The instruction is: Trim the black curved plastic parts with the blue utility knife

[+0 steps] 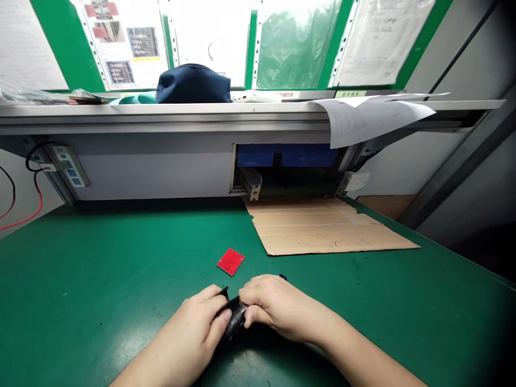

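Note:
A black, curved plastic part is held low over the green mat near the front. My left hand is closed round its left side, with the thumb lying on top. At the part's upper right, my right hand is closed, thumb against the curled fingers. A small greyish bit shows between those fingers and the part, but I cannot tell what it is. Behind the right knuckles a small black-and-blue end peeks out; the rest is hidden. Just beyond the hands lies a red square piece, flat on the mat.
The green mat covers the table. A flat cardboard sheet lies at the back right, before an opening with a blue panel. Overhead, a shelf holds a dark blue pouch and overhanging papers. A power strip hangs left.

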`<state>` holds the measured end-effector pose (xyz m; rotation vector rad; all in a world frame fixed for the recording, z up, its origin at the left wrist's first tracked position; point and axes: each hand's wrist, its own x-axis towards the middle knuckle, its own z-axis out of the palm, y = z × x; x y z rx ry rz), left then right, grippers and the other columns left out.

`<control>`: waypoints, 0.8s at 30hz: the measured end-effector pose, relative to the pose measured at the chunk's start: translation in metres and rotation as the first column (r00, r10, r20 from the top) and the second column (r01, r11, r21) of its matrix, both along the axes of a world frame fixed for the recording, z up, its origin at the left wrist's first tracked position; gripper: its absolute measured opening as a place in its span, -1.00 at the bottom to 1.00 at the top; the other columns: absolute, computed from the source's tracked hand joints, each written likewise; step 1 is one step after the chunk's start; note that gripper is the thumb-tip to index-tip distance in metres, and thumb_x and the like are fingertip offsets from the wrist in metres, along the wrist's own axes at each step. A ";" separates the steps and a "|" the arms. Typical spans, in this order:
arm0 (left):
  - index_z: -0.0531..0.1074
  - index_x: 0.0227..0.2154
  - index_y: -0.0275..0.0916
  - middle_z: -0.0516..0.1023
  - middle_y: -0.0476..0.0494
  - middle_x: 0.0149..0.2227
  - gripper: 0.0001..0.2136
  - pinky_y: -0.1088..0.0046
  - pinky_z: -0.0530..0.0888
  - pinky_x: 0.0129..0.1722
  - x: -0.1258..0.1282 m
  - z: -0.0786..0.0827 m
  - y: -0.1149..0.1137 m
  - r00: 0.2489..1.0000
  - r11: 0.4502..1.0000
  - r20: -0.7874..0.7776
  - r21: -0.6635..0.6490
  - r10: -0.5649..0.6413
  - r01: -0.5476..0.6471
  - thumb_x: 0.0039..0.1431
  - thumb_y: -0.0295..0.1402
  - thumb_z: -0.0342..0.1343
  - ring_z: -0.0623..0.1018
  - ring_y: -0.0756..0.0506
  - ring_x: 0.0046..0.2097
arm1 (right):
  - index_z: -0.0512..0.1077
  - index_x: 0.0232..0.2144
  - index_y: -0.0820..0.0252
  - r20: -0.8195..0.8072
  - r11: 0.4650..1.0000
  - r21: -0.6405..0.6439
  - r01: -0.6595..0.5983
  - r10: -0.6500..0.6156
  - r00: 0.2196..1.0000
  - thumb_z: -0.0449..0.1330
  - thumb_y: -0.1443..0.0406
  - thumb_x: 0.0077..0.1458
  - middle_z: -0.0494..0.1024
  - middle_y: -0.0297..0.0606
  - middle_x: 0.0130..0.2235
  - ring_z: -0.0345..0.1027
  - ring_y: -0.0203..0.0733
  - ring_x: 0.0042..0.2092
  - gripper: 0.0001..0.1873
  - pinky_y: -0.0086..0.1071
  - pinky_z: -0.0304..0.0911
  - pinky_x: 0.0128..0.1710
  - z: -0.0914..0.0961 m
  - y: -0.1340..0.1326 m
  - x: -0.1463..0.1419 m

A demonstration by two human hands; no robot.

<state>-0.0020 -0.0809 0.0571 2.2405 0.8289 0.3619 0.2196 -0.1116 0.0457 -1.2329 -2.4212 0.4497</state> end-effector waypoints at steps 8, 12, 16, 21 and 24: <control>0.32 -0.25 -0.18 0.41 -0.03 -0.28 -0.68 0.44 0.32 -0.22 -0.002 0.007 0.000 0.964 0.925 0.251 -0.379 0.087 0.015 0.33 -0.08 -0.21 0.40 -0.03 -0.29 | 0.33 -0.28 0.19 -0.217 0.988 0.045 0.149 -0.136 0.967 -0.19 -0.29 0.19 0.34 -0.29 -0.29 0.16 -0.16 -0.27 -0.29 -0.38 0.07 -0.27 0.018 -0.005 0.005; 0.21 -0.02 -0.18 0.43 -0.07 -0.19 -0.67 0.47 0.31 -0.35 0.000 0.006 -0.001 0.910 0.759 0.384 -0.637 0.157 0.138 0.33 -0.09 -0.19 0.38 0.05 -0.47 | 0.35 -0.25 0.17 -0.016 0.949 0.252 0.187 -0.189 0.982 -0.22 -0.28 0.18 0.34 -0.25 -0.25 0.13 -0.12 -0.26 -0.29 -0.33 0.01 -0.27 0.009 -0.003 -0.006; 0.14 0.03 -0.12 0.44 -0.04 -0.22 -0.70 0.50 0.28 -0.38 0.001 0.002 -0.001 0.882 0.713 0.401 -0.692 0.247 0.115 0.33 -0.12 -0.16 0.37 0.06 -0.48 | 0.36 -0.30 0.20 0.095 0.916 0.359 0.180 -0.228 0.969 -0.37 -0.25 0.21 0.30 -0.24 -0.31 0.09 -0.12 -0.31 -0.23 -0.31 -0.04 -0.33 0.001 0.000 -0.012; 0.21 -0.04 -0.27 0.38 0.02 -0.57 -0.62 0.50 0.23 -0.42 0.000 -0.002 -0.002 0.890 0.666 0.343 -0.744 0.301 0.061 0.30 -0.07 -0.16 0.31 0.01 -0.50 | 0.37 -0.21 0.19 0.163 0.884 0.419 0.209 -0.299 0.940 -0.35 -0.24 0.22 0.28 -0.20 -0.26 0.08 -0.09 -0.28 -0.23 -0.27 -0.03 -0.28 -0.002 0.000 -0.014; 0.25 -0.06 -0.28 0.38 0.00 -0.59 -0.60 0.50 0.21 -0.45 0.000 -0.003 -0.002 0.878 0.663 0.343 -0.748 0.334 0.040 0.28 -0.04 -0.14 0.30 0.00 -0.51 | 0.36 -0.20 0.19 0.195 0.868 0.441 0.228 -0.340 0.920 -0.27 -0.24 0.23 0.28 -0.19 -0.24 0.08 -0.08 -0.27 -0.28 -0.26 -0.03 -0.27 -0.004 0.000 -0.016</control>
